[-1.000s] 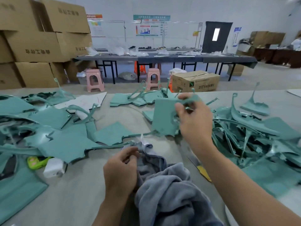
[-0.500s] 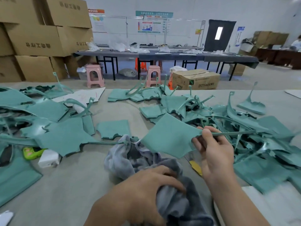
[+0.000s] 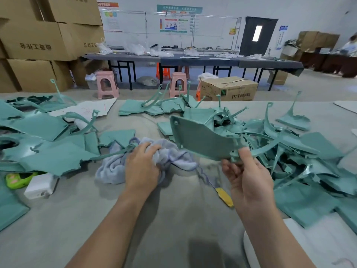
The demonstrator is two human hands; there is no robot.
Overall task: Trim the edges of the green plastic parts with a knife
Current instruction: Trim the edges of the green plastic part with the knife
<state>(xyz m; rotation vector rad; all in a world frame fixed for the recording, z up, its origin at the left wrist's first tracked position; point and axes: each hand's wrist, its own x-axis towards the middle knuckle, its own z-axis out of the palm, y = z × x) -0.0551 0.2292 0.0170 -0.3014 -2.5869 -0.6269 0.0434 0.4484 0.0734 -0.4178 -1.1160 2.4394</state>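
Right hand pinches a green panel at two o'clock, left hand grips a towel — best fetch the knife first.

I'm seeing one head view, close above the table, facing forward and down; far wall slightly blurred.

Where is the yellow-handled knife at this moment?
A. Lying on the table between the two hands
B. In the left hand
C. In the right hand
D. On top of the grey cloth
A: the knife lies on the table; the right hand holds a green part, and the left hand grips the cloth.
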